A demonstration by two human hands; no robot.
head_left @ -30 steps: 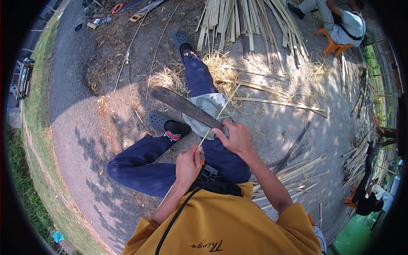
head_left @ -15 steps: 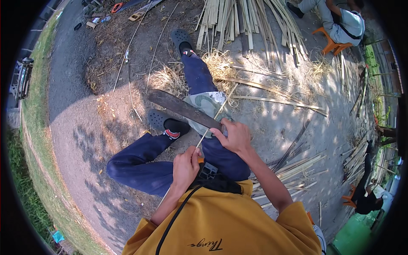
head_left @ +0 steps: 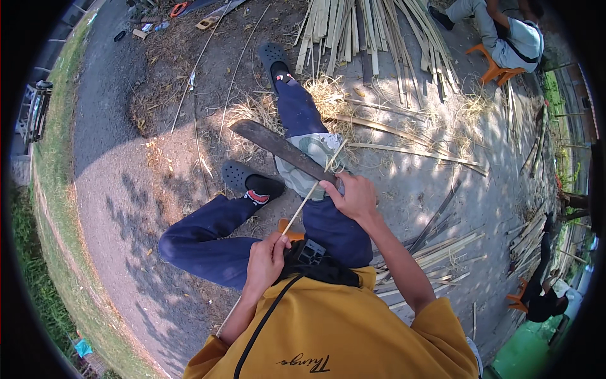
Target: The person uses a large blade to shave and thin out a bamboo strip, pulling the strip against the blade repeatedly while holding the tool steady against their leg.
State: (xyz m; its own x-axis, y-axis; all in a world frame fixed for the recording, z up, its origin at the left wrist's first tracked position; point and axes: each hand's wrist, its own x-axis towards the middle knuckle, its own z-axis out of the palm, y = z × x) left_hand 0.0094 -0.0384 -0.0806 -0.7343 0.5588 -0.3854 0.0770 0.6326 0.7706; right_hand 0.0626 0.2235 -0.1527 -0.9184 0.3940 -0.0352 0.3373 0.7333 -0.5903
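Note:
My left hand (head_left: pixel 265 260) is closed round a thin pale bamboo strip (head_left: pixel 298 213) beside my lap. The strip slants up and away across my right thigh, and its other end trails back under my left forearm. My right hand (head_left: pixel 355 199) grips a machete (head_left: pixel 278 146) with a long dark blade pointing to the far left; the handle is hidden in the fingers. My right thumb presses near the strip where it crosses the blade. Beneath them a camouflage cloth (head_left: pixel 291 167) covers my right leg, with a thin curled shaving by the blade.
Heaps of bamboo shavings (head_left: pixel 325 101) lie near my outstretched foot. Many split strips (head_left: pixel 325 31) are piled at the far side, more strips (head_left: pixel 442 256) to the right. A person (head_left: pixel 514 41) sits on an orange stool (head_left: pixel 499 71) at far right. A saw (head_left: pixel 208 23) lies far left.
My left hand has drawn the bamboo strip back toward my body and slightly left, so less of it shows beyond the blade. The machete has shifted slightly right; my right hand keeps its grip.

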